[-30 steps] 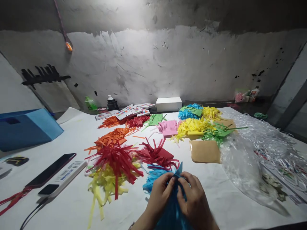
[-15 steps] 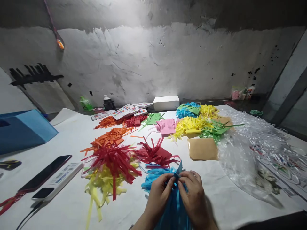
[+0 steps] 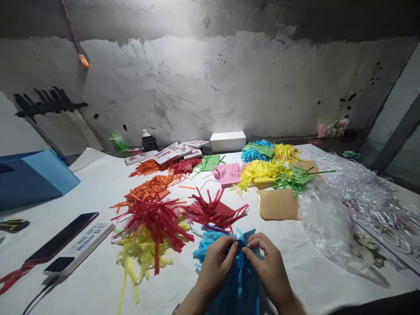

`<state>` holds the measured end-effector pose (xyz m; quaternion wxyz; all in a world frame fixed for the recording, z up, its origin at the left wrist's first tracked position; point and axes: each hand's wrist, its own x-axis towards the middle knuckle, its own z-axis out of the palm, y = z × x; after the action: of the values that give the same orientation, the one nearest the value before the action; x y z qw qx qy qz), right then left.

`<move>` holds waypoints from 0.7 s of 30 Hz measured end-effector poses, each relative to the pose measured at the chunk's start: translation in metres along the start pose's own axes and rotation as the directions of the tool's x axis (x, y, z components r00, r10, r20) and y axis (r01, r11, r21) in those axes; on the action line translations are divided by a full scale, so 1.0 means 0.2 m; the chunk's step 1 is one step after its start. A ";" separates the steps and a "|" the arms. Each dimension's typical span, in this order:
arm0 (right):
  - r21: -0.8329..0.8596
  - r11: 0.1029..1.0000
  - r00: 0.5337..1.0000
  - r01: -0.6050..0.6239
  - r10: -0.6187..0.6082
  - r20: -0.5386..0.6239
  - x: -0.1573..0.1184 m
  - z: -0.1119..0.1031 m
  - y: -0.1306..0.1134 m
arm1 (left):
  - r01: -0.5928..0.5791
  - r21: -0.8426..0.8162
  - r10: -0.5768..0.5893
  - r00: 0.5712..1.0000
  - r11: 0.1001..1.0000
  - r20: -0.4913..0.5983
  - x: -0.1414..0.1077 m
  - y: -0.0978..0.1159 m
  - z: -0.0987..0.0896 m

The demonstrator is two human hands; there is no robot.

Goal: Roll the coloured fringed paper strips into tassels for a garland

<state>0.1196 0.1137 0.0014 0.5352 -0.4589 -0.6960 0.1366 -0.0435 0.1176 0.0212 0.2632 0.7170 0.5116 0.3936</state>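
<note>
Blue fringed paper [image 3: 241, 280] hangs down from between my two hands at the near edge of the table. My left hand [image 3: 218, 260] pinches its top from the left, thumb against fingers. From the right, my right hand [image 3: 267, 264] pinches the same top, its fingertips close to those of the left. A flat blue corner of the paper sticks up between the hands. More light-blue fringe [image 3: 205, 241] lies just behind my left hand. Dark red fringe [image 3: 216, 210] lies beyond it, and a brown paper packet [image 3: 278, 204] is past my right hand.
Left of the hands lie yellow fringe [image 3: 144, 253], red fringe [image 3: 157, 218], a phone [image 3: 65, 236] and a white device [image 3: 83, 247]. A clear plastic bag [image 3: 328, 227] spreads at right. Farther back are a white box [image 3: 228, 141] and a blue folded box [image 3: 36, 179].
The blue top piece has tilted to the right between my fingers. My right hand has shifted slightly right, and its fingers have changed their hold.
</note>
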 end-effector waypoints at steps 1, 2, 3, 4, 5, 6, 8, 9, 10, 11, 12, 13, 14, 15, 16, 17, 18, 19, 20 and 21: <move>-0.020 1.000 1.000 0.014 -0.014 -0.024 0.00 0.00 0.01 | -0.040 0.059 0.040 0.999 0.997 -0.003 0.00 0.00 0.00; -0.048 0.998 0.998 0.029 -0.032 -0.055 0.00 0.00 0.01 | -0.084 0.126 0.086 0.996 0.988 -0.007 0.00 0.00 -0.01; -0.079 0.996 0.995 0.046 -0.053 -0.090 -0.01 0.00 0.02 | -0.125 0.197 0.130 0.992 0.972 -0.010 0.00 -0.01 -0.01; -0.107 0.992 0.990 0.066 -0.078 -0.120 -0.02 0.01 0.03 | -0.161 0.268 0.171 0.985 0.950 -0.014 -0.01 -0.01 0.00; -0.134 0.986 0.985 0.095 -0.113 -0.132 -0.03 0.02 0.03 | -0.192 0.332 0.209 0.978 0.923 -0.016 -0.01 -0.01 0.00; -0.157 0.979 0.982 0.132 -0.151 -0.114 -0.03 0.02 0.03 | -0.222 0.388 0.246 0.969 0.894 -0.012 -0.02 -0.01 0.00; -0.174 0.964 0.978 0.199 -0.206 -0.021 -0.04 0.03 0.03 | -0.284 0.465 0.309 0.951 0.839 0.024 -0.02 -0.01 0.00; -0.171 0.962 0.977 0.215 -0.213 0.032 -0.04 0.02 0.03 | -0.312 0.489 0.330 0.943 0.815 0.051 -0.02 -0.01 -0.01; -0.161 0.963 0.976 0.214 -0.204 0.078 -0.03 0.01 0.02 | -0.332 0.509 0.342 0.937 0.794 0.077 -0.01 -0.01 -0.02; -0.144 0.970 0.977 0.195 -0.180 0.112 -0.02 0.00 0.01 | -0.343 0.527 0.345 0.934 0.778 0.099 -0.01 -0.01 -0.03; -0.121 0.979 0.980 0.163 -0.146 0.134 -0.01 -0.02 0.01 | -0.346 0.540 0.342 0.933 0.768 0.111 0.00 -0.01 -0.04; -0.099 0.987 0.982 0.126 -0.110 0.155 0.01 -0.04 0.00 | -0.342 0.547 0.341 0.934 0.764 0.108 0.00 -0.01 -0.05; -0.074 0.993 0.981 0.087 -0.072 0.179 0.03 -0.06 -0.01 | -0.338 0.546 0.344 0.934 0.767 0.095 0.01 -0.01 -0.06; -0.051 0.998 0.979 0.043 -0.032 0.202 0.06 -0.08 -0.02 | -0.340 0.534 0.355 0.931 0.774 0.079 0.01 0.00 -0.07; -0.030 1.000 0.975 0.000 0.007 0.222 0.08 -0.09 -0.03 | -0.352 0.511 0.373 0.925 0.784 0.065 0.01 0.00 -0.07; -0.013 0.999 0.970 -0.043 0.045 0.239 0.09 -0.11 -0.04 | -0.371 0.479 0.395 0.917 0.796 0.055 0.01 0.01 -0.07; 0.000 0.997 0.964 -0.081 0.078 0.254 0.11 -0.12 -0.05 | -0.394 0.443 0.418 0.907 0.805 0.047 0.01 0.02 -0.06; 0.012 0.994 0.958 -0.113 0.106 0.265 0.11 -0.12 -0.07 | -0.417 0.409 0.439 0.898 0.812 0.044 0.01 0.03 -0.06; 0.023 0.990 0.953 -0.139 0.127 0.274 0.12 -0.12 -0.08 | -0.433 0.380 0.453 0.890 0.817 0.041 0.01 0.04 -0.05; 0.034 0.987 0.949 -0.159 0.143 0.281 0.12 -0.12 -0.09 | -0.443 0.355 0.461 0.887 0.823 0.036 0.01 0.04 -0.05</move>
<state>0.1324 0.1150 0.0373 0.4331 -0.4719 -0.7227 0.2595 -0.0469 0.1163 0.0339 0.0160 0.8427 0.3960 0.3644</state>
